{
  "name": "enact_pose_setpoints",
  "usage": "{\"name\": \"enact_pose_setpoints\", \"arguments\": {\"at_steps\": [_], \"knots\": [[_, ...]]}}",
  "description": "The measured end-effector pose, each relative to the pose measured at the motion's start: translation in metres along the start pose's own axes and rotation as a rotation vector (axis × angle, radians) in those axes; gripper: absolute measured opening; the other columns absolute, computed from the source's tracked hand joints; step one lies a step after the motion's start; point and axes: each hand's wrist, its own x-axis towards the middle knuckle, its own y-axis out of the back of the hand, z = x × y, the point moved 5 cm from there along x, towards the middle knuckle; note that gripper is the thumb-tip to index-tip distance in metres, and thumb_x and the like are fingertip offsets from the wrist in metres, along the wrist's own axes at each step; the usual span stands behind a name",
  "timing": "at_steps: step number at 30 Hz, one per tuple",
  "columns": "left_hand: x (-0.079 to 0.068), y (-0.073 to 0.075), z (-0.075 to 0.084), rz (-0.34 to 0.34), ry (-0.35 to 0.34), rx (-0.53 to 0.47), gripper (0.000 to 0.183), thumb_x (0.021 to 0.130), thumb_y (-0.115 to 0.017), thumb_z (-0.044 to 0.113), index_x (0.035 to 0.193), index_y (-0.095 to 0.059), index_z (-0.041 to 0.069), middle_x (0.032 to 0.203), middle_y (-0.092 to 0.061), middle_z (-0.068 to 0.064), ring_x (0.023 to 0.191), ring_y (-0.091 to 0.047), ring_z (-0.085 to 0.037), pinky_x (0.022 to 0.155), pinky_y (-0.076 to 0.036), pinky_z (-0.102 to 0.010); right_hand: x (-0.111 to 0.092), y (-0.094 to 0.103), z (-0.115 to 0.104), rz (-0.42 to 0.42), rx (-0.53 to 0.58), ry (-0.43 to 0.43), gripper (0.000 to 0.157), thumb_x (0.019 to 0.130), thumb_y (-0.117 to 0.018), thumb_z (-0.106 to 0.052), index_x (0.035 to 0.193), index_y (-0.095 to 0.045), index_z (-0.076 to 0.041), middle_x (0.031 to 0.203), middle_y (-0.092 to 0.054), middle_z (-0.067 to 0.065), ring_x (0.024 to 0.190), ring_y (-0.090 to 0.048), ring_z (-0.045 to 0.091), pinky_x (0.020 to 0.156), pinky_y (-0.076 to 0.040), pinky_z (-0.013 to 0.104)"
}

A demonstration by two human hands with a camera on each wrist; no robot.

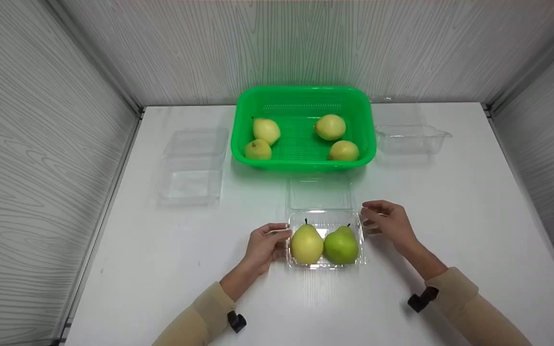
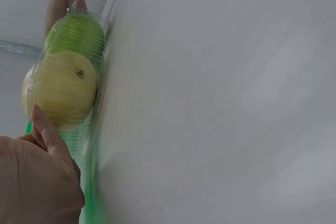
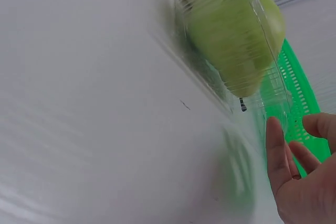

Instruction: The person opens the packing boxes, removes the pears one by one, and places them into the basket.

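Note:
A clear plastic clamshell box (image 1: 325,265) lies with its lid (image 1: 320,193) folded back toward the basket. Inside it, a yellow pear (image 1: 307,245) sits on the left and a green pear (image 1: 341,246) on the right, stems pointing away from me. My left hand (image 1: 262,247) holds the box's left side, thumb over the rim. Beside the upper right corner is my right hand (image 1: 392,223), fingers loosely bent and nothing gripped. The right wrist view shows its fingertips (image 3: 273,127) close to the clear wall; whether they touch, I cannot tell.
Behind the box stands a green basket (image 1: 303,164) with several yellow pears (image 1: 330,127) in it. An open clear box (image 1: 193,185) lies to the left, and another (image 1: 411,140) stands right of the basket. Wood-grain panels (image 1: 190,53) border the white table (image 1: 161,259).

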Motion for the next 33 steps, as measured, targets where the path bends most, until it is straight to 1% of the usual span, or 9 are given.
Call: {"name": "enact_pose_setpoints", "arguments": {"at_steps": [5,10,16,20,23,26,29,33], "knots": [[0.000,0.000,0.000,0.001,-0.003,-0.005,0.033,0.094,-0.076,0.011,0.124,-0.069,0.000,0.076,-0.073,0.005,0.060,-0.066,-0.007,0.055,-0.060,-0.022,-0.009,-0.003,0.008,-0.043,0.052,-0.064,0.050,0.101,-0.073,-0.029,0.137,-0.063,0.004,0.096,-0.072,-0.008,0.084,-0.073,0.009,0.075,-0.066,0.027],[0.000,0.000,-0.001,0.004,-0.007,-0.012,0.031,0.093,-0.076,0.011,0.122,-0.070,0.001,0.076,-0.073,0.005,0.060,-0.066,-0.007,0.056,-0.060,-0.022,-0.016,-0.008,0.015,-0.069,0.090,-0.107,0.051,0.101,-0.073,-0.031,0.137,-0.063,0.003,0.098,-0.075,-0.007,0.084,-0.072,0.009,0.075,-0.065,0.027],[0.000,0.000,0.000,0.000,-0.019,0.000,0.032,0.093,-0.076,0.012,0.122,-0.069,0.001,0.077,-0.074,0.005,0.062,-0.067,-0.007,0.057,-0.060,-0.022,-0.023,-0.014,0.020,-0.098,0.180,-0.161,0.043,0.100,-0.075,-0.024,0.133,-0.065,0.002,0.096,-0.075,-0.006,0.080,-0.070,0.009,0.071,-0.062,0.026],[-0.001,0.000,0.001,-0.007,-0.036,0.025,0.037,0.094,-0.076,0.013,0.126,-0.067,-0.002,0.082,-0.074,0.005,0.065,-0.069,-0.007,0.059,-0.061,-0.023,-0.026,-0.017,0.021,-0.125,0.207,-0.184,0.045,0.099,-0.075,-0.021,0.135,-0.062,0.002,0.096,-0.074,-0.007,0.080,-0.070,0.008,0.069,-0.061,0.024],[-0.002,0.001,0.004,-0.004,-0.052,0.055,0.041,0.094,-0.076,0.015,0.129,-0.065,-0.002,0.087,-0.074,0.004,0.068,-0.070,-0.007,0.061,-0.062,-0.023,-0.027,-0.019,0.022,-0.143,0.218,-0.197,0.051,0.098,-0.075,-0.020,0.140,-0.058,0.004,0.098,-0.073,-0.007,0.080,-0.070,0.008,0.069,-0.061,0.022],[-0.003,0.004,0.008,0.018,-0.074,0.089,0.043,0.094,-0.077,0.017,0.131,-0.064,-0.001,0.092,-0.073,0.002,0.072,-0.071,-0.009,0.065,-0.064,-0.025,-0.026,-0.020,0.022,-0.149,0.229,-0.202,0.054,0.098,-0.076,-0.019,0.142,-0.055,0.005,0.097,-0.072,-0.006,0.078,-0.070,0.008,0.068,-0.061,0.022],[-0.007,0.007,0.016,0.049,-0.108,0.147,0.045,0.094,-0.078,0.020,0.132,-0.064,0.000,0.099,-0.073,-0.002,0.078,-0.072,-0.012,0.069,-0.065,-0.027,-0.026,-0.020,0.022,-0.146,0.234,-0.207,0.053,0.097,-0.076,-0.017,0.141,-0.055,0.005,0.096,-0.072,-0.006,0.076,-0.069,0.008,0.067,-0.061,0.021],[-0.014,0.009,0.030,0.073,-0.158,0.252,0.048,0.093,-0.080,0.024,0.133,-0.065,0.002,0.110,-0.072,-0.008,0.090,-0.074,-0.021,0.072,-0.067,-0.030,-0.026,-0.021,0.023,-0.141,0.233,-0.212,0.052,0.097,-0.076,-0.017,0.140,-0.056,0.004,0.097,-0.072,-0.006,0.075,-0.068,0.007,0.067,-0.061,0.021]]}}
